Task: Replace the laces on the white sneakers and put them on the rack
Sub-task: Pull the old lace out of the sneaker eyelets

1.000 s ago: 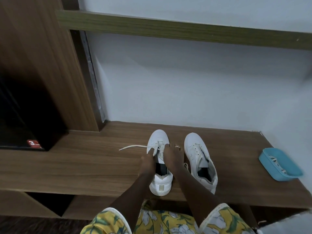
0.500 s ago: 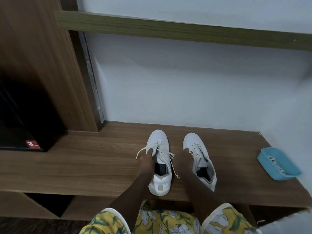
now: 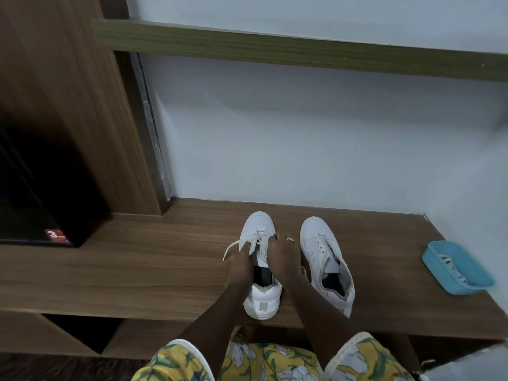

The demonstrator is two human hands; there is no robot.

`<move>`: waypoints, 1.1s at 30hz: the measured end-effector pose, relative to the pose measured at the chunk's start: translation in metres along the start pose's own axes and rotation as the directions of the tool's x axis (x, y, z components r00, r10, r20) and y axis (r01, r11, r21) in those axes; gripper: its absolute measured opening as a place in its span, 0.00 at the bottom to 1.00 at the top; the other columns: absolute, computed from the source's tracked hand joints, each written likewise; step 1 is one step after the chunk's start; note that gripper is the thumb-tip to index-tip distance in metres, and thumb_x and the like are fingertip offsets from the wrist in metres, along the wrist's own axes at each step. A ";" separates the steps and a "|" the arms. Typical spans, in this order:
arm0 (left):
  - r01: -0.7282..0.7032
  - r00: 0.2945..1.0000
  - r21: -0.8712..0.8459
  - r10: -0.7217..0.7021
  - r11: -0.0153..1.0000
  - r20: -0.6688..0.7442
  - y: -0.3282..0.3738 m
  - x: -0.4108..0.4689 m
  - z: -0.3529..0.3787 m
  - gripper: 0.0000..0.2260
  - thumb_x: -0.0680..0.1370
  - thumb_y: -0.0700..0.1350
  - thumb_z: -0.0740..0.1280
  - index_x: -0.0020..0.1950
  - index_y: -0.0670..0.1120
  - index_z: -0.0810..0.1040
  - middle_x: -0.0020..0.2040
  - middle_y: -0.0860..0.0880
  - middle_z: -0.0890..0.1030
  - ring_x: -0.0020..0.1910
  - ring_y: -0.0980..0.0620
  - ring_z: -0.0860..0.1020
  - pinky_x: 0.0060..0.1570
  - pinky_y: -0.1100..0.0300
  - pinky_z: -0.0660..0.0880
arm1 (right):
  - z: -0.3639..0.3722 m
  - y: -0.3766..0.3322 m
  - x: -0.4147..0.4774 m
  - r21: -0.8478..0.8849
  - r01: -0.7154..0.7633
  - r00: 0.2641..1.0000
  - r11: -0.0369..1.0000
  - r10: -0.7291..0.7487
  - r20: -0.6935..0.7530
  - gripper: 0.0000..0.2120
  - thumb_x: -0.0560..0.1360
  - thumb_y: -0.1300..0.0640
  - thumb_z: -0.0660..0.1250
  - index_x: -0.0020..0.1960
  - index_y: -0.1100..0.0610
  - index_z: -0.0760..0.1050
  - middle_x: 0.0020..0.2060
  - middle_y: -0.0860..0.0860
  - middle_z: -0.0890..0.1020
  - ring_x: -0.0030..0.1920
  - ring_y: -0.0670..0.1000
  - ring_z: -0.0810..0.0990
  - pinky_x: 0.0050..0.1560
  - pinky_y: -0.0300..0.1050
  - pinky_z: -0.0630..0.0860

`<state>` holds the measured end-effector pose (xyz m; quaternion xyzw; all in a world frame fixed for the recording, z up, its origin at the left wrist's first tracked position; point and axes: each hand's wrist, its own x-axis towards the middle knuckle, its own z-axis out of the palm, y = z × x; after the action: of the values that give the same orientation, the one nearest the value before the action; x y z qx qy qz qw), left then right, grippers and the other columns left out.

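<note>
A white "3" is printed on a red label (image 3: 55, 235) at the lower corner of a black box (image 3: 33, 188) at the left of the frame; the smaller print beneath it cannot be read.

The first sneaker (image 3: 257, 224) is set at lower centre on a wooden bench (image 3: 137, 265), toe turned toward the wall (image 3: 302, 138) and heel at the near edge; it is white, with a rounded toe, a dark insole and a pale beige tab on the heel. A cream lace (image 3: 261, 243) is crossed over its tongue; one loose end is draped off its left side onto the bench.

The left hand (image 3: 239, 266) is held against the left side of this sneaker, fingers curled round the lace strand there. The right hand (image 3: 283, 255) is laid over the tongue, fingers bent and pinched on the lace at the crossing; a ring (image 3: 290, 239) is worn on one finger.

The second sneaker (image 3: 316, 235) is set just beside the first, to its right and not touching it, angled slightly rightward; eyelets are seen along its opening, but whether it is laced cannot be told.

A blue tray (image 3: 467, 257) is placed well apart on the same bench, at the right edge of the frame; pale laces (image 3: 450, 266) are held in it. Yellow floral sleeves (image 3: 176, 361) are seen along the bottom edge.
</note>
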<state>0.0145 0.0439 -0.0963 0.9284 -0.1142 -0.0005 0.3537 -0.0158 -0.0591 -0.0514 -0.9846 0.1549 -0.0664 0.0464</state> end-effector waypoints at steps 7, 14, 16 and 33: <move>0.057 0.995 -0.051 -0.052 0.997 0.091 0.009 -0.003 -0.009 0.17 0.82 0.39 0.51 0.67 0.50 0.71 0.48 0.45 0.78 0.37 0.53 0.70 0.30 0.67 0.63 | -0.001 0.018 -0.005 0.074 -0.193 0.981 0.978 0.193 0.010 0.14 0.79 0.63 0.54 0.60 0.60 0.73 0.59 0.55 0.75 0.60 0.55 0.74 0.58 0.45 0.72; 0.113 0.985 0.017 -0.115 0.993 0.132 0.013 -0.005 -0.014 0.22 0.82 0.37 0.52 0.72 0.54 0.66 0.49 0.45 0.79 0.41 0.50 0.75 0.38 0.63 0.67 | 0.001 0.024 -0.011 0.045 -0.401 0.913 0.915 0.395 0.105 0.14 0.79 0.60 0.56 0.62 0.61 0.73 0.59 0.56 0.71 0.60 0.54 0.73 0.58 0.42 0.72; 0.111 0.985 0.036 -0.115 0.993 0.130 0.014 -0.006 -0.016 0.22 0.82 0.36 0.52 0.73 0.54 0.65 0.49 0.45 0.78 0.40 0.51 0.74 0.38 0.63 0.67 | 0.001 0.023 -0.010 0.048 -0.442 0.894 0.896 0.435 0.105 0.14 0.79 0.59 0.57 0.62 0.61 0.73 0.59 0.56 0.71 0.60 0.54 0.73 0.57 0.44 0.73; 0.079 0.992 -0.038 -0.075 0.996 0.099 0.025 -0.014 -0.028 0.16 0.82 0.39 0.54 0.68 0.49 0.71 0.52 0.43 0.80 0.39 0.54 0.72 0.36 0.68 0.64 | 0.001 -0.001 0.000 -0.071 0.060 0.998 0.996 -0.059 0.009 0.14 0.79 0.60 0.54 0.61 0.58 0.72 0.60 0.55 0.75 0.59 0.56 0.75 0.60 0.50 0.68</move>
<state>-0.0022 0.0475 -0.0598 0.9234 -0.0954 -0.0619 0.3665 -0.0151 -0.0585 -0.0523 -0.9900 0.1276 -0.0585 0.0096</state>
